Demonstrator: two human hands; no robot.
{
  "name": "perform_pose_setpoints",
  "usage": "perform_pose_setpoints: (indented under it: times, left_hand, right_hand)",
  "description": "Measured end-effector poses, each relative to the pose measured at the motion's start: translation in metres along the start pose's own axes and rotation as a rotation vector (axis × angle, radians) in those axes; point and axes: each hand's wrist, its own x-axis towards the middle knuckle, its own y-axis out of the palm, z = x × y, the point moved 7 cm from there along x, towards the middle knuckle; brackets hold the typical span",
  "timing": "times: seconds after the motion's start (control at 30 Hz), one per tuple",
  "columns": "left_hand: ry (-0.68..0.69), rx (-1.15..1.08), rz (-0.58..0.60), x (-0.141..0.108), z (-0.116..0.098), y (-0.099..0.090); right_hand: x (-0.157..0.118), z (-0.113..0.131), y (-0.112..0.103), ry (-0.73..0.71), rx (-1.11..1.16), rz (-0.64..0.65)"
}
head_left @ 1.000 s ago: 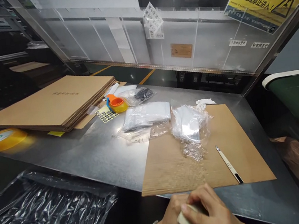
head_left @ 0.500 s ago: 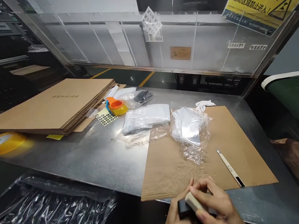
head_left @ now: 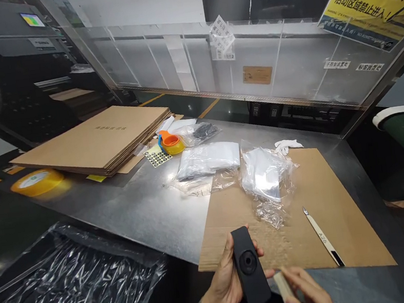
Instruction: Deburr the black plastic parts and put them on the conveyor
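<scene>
Left hand [head_left: 228, 283] closed on smooth black block [head_left: 251, 268] with round ring, off the surface's [head_left: 130, 199] front edge | right hand [head_left: 308, 293] pinching small pale block [head_left: 284, 286] just beside | thin pale knife [head_left: 323, 236] on flat brown cardboard [head_left: 292, 229], near its front edge

The left hand [head_left: 227, 283] holds a black device [head_left: 250, 268] while the right hand [head_left: 305, 292] grips a pale block [head_left: 284, 285] beside it.
</scene>
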Motion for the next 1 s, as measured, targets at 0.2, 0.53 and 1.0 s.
perform_pose_setpoints:
  times: [0.2, 0.53, 1.0]
  left_hand:
    - [-0.205, 0.268, 0.046, 0.0, 0.04, -0.003]
    - [-0.075, 0.234, 0.086, 0.0, 0.041, -0.003]
    - [-0.197, 0.04, -0.08, 0.009, 0.035, -0.01]
  right_hand:
    - [0.05, 0.065, -0.01, -0.226, -0.299, -0.034]
    - [0.062, 0.104, 0.029, -0.458, -0.406, 0.329]
    - [0.027, 0.104, 0.057, -0.52, -0.481, -0.076]
